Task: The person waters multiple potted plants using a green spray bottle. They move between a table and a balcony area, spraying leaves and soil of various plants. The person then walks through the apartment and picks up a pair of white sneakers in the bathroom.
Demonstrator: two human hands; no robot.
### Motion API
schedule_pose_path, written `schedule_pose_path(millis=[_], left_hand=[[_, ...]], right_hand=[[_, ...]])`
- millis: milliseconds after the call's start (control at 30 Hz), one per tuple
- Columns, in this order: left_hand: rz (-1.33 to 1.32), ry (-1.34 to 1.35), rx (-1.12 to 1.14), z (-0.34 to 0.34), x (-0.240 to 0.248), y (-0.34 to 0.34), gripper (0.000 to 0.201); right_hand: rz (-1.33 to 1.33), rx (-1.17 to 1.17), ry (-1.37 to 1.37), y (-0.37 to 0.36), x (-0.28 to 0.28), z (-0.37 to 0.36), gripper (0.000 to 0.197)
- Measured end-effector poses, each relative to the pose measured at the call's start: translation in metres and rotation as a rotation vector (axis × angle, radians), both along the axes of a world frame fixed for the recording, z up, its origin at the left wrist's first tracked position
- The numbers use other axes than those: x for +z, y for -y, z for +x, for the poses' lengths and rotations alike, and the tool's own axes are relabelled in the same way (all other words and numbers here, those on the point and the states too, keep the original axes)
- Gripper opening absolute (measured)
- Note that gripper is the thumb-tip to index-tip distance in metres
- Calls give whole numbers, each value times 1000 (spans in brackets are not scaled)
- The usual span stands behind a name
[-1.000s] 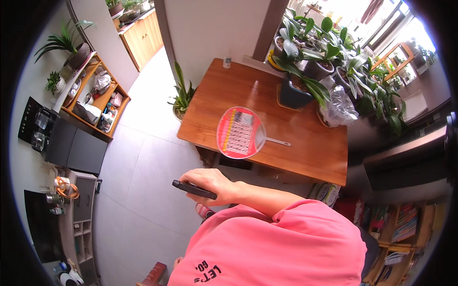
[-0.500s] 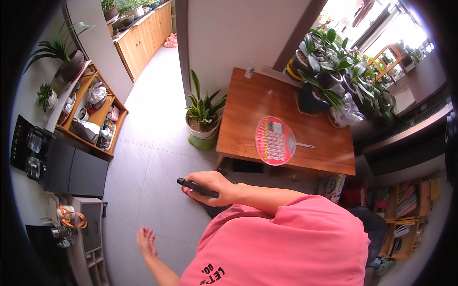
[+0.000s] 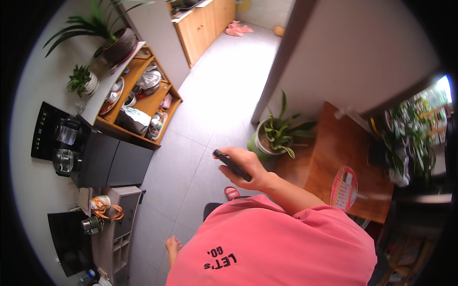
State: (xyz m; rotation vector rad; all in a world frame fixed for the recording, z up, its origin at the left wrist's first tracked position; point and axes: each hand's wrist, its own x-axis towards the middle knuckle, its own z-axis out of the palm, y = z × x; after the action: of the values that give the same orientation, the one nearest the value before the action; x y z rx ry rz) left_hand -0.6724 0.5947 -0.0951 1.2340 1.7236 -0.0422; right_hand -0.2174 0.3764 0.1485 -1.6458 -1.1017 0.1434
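Observation:
In front of my body, over the floor, my right hand is closed around a short black rod-shaped object. One end of it sticks out past my fingers; its exact kind does not show. My left hand hangs low beside my pink shirt, partly covered by it, with loose fingers and nothing visible in them. A red slipper on my foot shows below my right hand. To the right of that hand stands a potted snake plant.
A wooden table with a red hand fan is on the right. Along the left are an open wooden shelf, a dark grey cabinet and a small drawer unit. Pink slippers lie in the far doorway.
The view has turned left, so table, plant and shelves sit farther right. My right hand still grips the black object. My left hand is now nearer my shirt and partly covered.

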Motion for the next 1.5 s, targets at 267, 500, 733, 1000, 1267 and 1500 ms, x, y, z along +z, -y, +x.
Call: schedule_pose_path(millis=[267,500,733,1000,1267,1500], left_hand=[[-163,-305,-207,-7,-79,-104,18],[-146,197,21,213,-89,-337,17],[-175,469,-417,567,-49,-433,22],[-233,477,-532,826,16,-407,23],[-290,533,-609,1044,35,-374,26],[-359,660,-929,1273,96,-312,22]], right_hand=[[-184,-175,-235,-120,5,93,26],[-80,-341,-72,-227,28,188,25],[-104,-493,-125,-271,23,277,24],[-44,-580,-204,-272,-5,460,22],[22,-905,-42,-238,20,638,22],[117,-1174,-201,-202,3,748,20]])
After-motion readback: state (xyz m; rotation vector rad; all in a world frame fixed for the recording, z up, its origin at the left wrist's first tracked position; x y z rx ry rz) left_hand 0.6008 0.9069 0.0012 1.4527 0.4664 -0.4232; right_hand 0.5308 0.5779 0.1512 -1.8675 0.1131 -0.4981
